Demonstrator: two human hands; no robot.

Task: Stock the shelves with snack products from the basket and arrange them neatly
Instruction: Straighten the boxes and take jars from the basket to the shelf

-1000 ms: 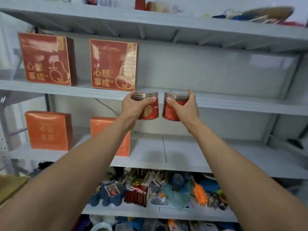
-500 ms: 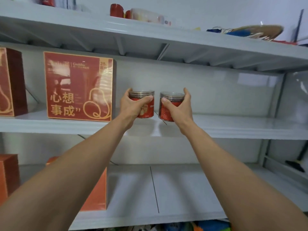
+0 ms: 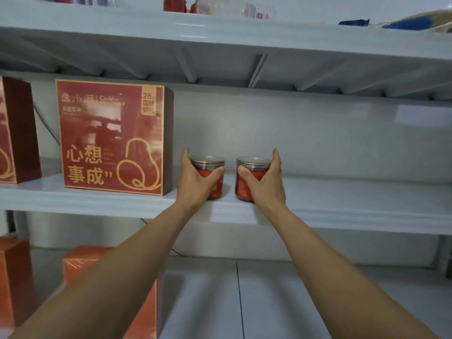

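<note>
Two small round jars with red labels and clear ribbed lids stand side by side near the front of the middle grey shelf [image 3: 354, 199]. My left hand [image 3: 195, 182] grips the left jar [image 3: 210, 165], thumb across its front and fingers round its left side. The right jar [image 3: 252, 165] is held the same way by my right hand [image 3: 265, 184], fingers round its right side. A narrow gap separates the jars. Their bases seem to rest on the shelf board. The basket is out of view.
A large red gift box [image 3: 112, 138] with gold lettering stands just left of the left jar, another red box [image 3: 17, 130] at the far left edge. Orange boxes [image 3: 80, 263] sit on the lower shelf. The top shelf [image 3: 220, 33] carries bottles and packets.
Both hands carried the jars from below the shelf edge up and forward onto the middle shelf, then lowered them to the board. The camera view tilted upward and moved closer.
</note>
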